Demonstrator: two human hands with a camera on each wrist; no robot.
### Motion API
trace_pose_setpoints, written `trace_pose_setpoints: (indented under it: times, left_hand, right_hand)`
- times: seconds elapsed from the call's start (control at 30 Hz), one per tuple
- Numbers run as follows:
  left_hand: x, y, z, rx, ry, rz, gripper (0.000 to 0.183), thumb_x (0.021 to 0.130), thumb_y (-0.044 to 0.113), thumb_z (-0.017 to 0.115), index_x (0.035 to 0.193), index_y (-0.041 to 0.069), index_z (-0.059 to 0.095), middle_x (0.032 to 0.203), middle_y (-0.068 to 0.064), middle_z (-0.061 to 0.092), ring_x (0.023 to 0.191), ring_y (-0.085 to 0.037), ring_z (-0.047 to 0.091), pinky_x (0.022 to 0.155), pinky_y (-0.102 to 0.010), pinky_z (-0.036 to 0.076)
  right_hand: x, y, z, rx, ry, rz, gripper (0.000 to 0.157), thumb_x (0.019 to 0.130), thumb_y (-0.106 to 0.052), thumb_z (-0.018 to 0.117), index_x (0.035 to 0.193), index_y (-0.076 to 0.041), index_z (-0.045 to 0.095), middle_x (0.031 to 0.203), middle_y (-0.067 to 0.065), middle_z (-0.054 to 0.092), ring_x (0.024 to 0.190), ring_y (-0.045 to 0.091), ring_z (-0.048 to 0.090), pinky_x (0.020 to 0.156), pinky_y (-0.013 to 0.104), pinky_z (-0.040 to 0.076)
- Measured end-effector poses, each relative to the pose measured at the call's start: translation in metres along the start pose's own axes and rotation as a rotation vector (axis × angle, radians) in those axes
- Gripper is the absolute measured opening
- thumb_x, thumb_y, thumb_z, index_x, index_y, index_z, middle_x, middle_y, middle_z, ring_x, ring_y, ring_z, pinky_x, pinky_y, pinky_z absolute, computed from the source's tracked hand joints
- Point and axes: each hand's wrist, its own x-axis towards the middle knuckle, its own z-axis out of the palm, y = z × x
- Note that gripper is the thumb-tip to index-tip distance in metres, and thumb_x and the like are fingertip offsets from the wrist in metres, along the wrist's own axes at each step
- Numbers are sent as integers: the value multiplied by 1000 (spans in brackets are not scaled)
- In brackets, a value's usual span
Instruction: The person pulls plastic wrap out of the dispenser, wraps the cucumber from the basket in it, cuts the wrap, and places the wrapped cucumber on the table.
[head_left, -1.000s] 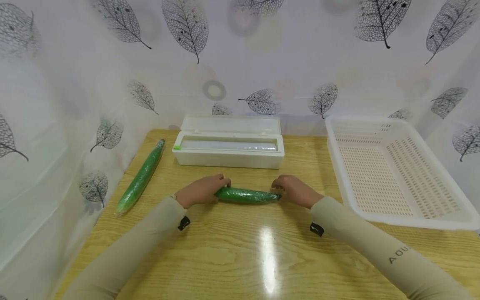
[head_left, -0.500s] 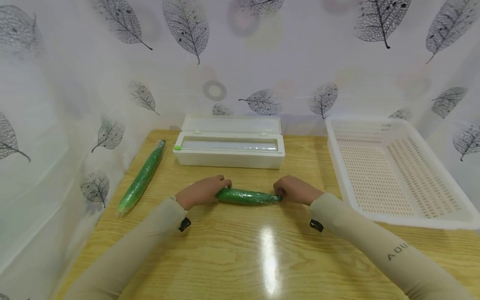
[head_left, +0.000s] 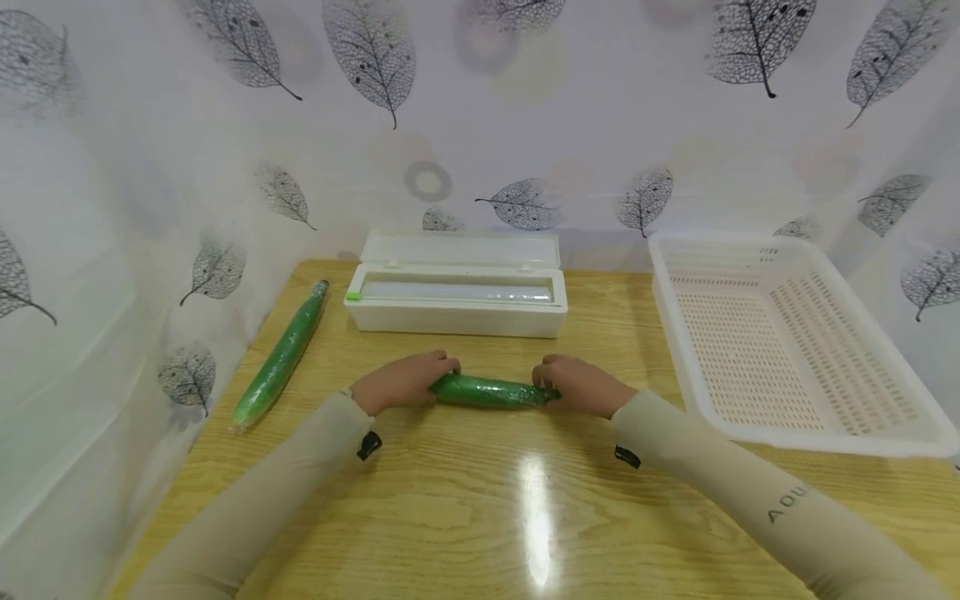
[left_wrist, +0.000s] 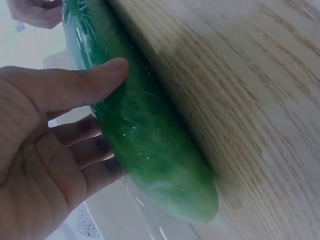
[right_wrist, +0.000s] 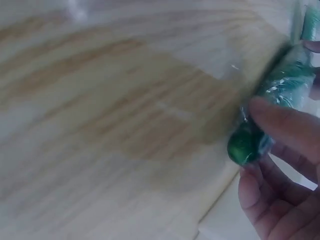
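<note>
A green cucumber [head_left: 487, 392] wrapped in clear film lies crosswise on the table in front of me. My left hand [head_left: 405, 382] grips it near its left end; in the left wrist view the thumb [left_wrist: 95, 82] lies on one side and the fingers reach behind. Its pale rounded end sticks out past that hand. At the narrow right end, my right hand [head_left: 585, 385] pinches the film-covered tip. The right wrist view has the thumb [right_wrist: 285, 120] on the crinkled film, the dark green tip [right_wrist: 243, 146] showing just beyond it.
Another film-wrapped cucumber [head_left: 281, 358] lies slanted along the table's left side. Behind my hands stands a white cling film box [head_left: 457, 319], lid up, with a roll [head_left: 457, 291] inside. A white slotted basket [head_left: 678, 367] stands on the right, before a leaf-patterned curtain [head_left: 570, 108].
My right hand first sat around the tip, drew slightly right, then came back left over the cucumber's end. My left hand and the cucumber have stayed nearly in place.
</note>
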Motion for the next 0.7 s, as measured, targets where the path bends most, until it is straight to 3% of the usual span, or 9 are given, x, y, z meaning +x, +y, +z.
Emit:
trace_pose_setpoints:
  times: [0.27, 0.47, 0.57, 0.7]
  left_hand:
    - [-1, -2, -5, -68, -105, -30, 48, 89, 12, 62, 134, 3, 48, 134, -13, 54, 124, -27, 50, 106, -44, 39]
    - [-1, -3, -7, -11, -173, -14, 54, 93, 15, 58, 142, 5, 39, 132, -15, 52, 120, -27, 51, 103, -43, 42]
    - [-2, -2, -4, 14, -137, -23, 59, 90, 20, 63, 143, 8, 40, 130, -14, 50, 113, -24, 52, 98, -41, 46]
    - [-2, 1, 1, 50, -24, -27, 67, 80, 24, 75, 138, 6, 44, 122, -12, 50, 107, -21, 54, 93, -38, 48]
  right_hand:
    - [7, 3, 3, -80, 18, -45, 23, 73, 1, 76, 91, -6, 65, 85, 4, 61, 77, 13, 57, 68, 27, 51]
    - [8, 8, 3, -67, 12, -57, 24, 72, 5, 74, 93, -3, 65, 87, 6, 64, 81, 17, 61, 73, 29, 53]
    - [8, 9, 2, -38, 24, -73, 24, 70, 9, 72, 90, -3, 65, 85, 7, 65, 80, 17, 61, 72, 30, 53]
    - [8, 13, 2, -7, 48, -105, 25, 68, 11, 70, 84, -5, 62, 80, 4, 64, 74, 14, 59, 66, 29, 51]
